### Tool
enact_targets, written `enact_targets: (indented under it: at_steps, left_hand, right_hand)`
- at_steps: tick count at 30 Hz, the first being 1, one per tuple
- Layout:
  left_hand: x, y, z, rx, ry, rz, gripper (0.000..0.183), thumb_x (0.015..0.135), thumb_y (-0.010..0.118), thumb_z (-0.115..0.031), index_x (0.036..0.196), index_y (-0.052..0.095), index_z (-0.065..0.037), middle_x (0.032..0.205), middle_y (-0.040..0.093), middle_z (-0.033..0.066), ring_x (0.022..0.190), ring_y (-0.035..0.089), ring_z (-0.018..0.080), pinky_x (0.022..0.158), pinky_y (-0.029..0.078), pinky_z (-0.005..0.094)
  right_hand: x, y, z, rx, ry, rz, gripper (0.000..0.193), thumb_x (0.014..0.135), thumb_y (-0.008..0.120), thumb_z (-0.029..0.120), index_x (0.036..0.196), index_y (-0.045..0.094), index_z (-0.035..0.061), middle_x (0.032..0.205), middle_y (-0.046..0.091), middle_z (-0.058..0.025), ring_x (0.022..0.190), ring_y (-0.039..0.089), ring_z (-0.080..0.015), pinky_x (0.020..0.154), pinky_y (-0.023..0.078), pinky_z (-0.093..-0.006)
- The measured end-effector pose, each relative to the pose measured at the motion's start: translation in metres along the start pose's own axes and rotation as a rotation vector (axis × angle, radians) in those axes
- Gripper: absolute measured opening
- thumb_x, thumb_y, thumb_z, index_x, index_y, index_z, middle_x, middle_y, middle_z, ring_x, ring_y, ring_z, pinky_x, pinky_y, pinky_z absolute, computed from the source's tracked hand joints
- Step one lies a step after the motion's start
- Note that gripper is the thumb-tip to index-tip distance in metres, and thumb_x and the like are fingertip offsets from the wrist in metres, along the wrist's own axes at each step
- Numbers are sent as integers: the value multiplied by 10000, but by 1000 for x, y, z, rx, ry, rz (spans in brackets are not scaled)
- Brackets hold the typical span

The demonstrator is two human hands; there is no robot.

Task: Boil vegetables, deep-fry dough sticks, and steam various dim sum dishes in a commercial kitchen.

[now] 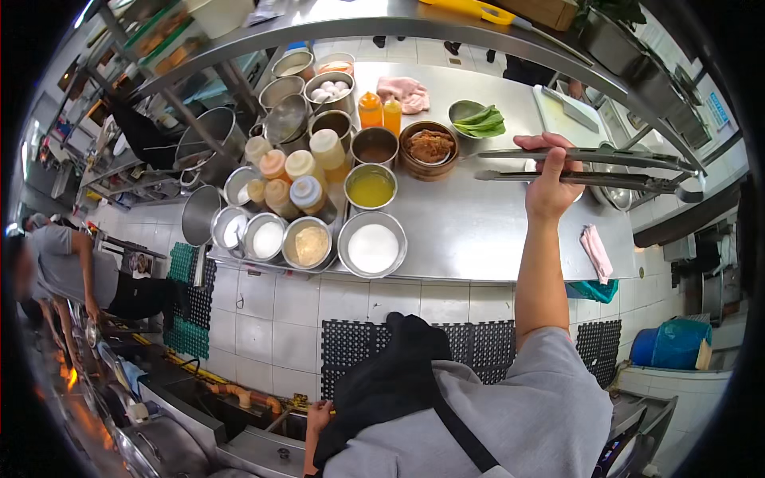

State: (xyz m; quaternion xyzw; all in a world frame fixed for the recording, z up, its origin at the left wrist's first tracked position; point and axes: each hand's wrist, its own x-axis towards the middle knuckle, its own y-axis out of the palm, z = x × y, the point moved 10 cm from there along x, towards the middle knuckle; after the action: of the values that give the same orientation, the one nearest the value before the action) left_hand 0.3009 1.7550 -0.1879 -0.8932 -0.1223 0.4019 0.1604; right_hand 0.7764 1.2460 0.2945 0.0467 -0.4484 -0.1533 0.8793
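My right hand (550, 177) is raised over the right part of the steel table, closed around long metal tongs (629, 158). The two arms of the tongs are apart, with nothing between the tips, which point left. Below and left of the tips stands a round brown container (429, 170) with browned food (430, 146) in it. Behind them a metal bowl holds green leaves (480, 122). Low beside my apron, my left hand (319, 416) has curled fingers near a yellow pipe by the stove; whatever they grip is too small to make out.
Several squeeze bottles (304, 166) and metal pots crowd the left of the steel table (470, 231), with a white-filled bowl (373, 248) at its front edge. A shelf (382, 29) crosses above. At far left, a co-worker (68, 259) stands near open flames (72, 378).
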Motion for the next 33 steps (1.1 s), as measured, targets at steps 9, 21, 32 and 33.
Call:
enact_targets:
  at_steps: [9, 21, 32, 33]
  left_hand:
    - [-35, -31, 19, -123, -455, -170, 304, 936, 615, -255, 1099, 567, -2, 724, 619, 40, 598, 631, 141, 454, 471, 253]
    - [-18, 17, 11, -448, -348, -182, 227, 937, 616, -209, 1048, 594, -12, 735, 610, 44, 540, 557, 119, 450, 450, 274]
    - [1, 66, -332, -551, 329, 355, 365, 1003, 516, -185, 1339, 478, -48, 1130, 662, 114, 954, 645, 164, 828, 508, 280]
    - [-5, 77, -365, -483, 396, 423, 373, 1001, 506, -157, 1352, 463, -39, 1160, 645, 121, 976, 637, 170, 840, 504, 287]
  right_hand:
    - [-29, -19, -154, -44, 99, -64, 176, 956, 612, 114, 1043, 600, -38, 842, 696, -113, 810, 679, -182, 781, 522, -277]
    - [-33, 50, -236, -188, 426, 155, 254, 894, 705, 147, 684, 608, 42, 579, 544, 19, 505, 474, -66, 478, 350, -229]
    - [-13, -11, -164, 43, 436, -55, 401, 945, 622, 121, 579, 464, 84, 473, 417, -2, 388, 363, -89, 382, 279, -259]
    - [-8, -12, -146, 72, 443, -32, 410, 963, 588, 125, 582, 442, 85, 470, 392, -2, 382, 334, -92, 378, 263, -264]
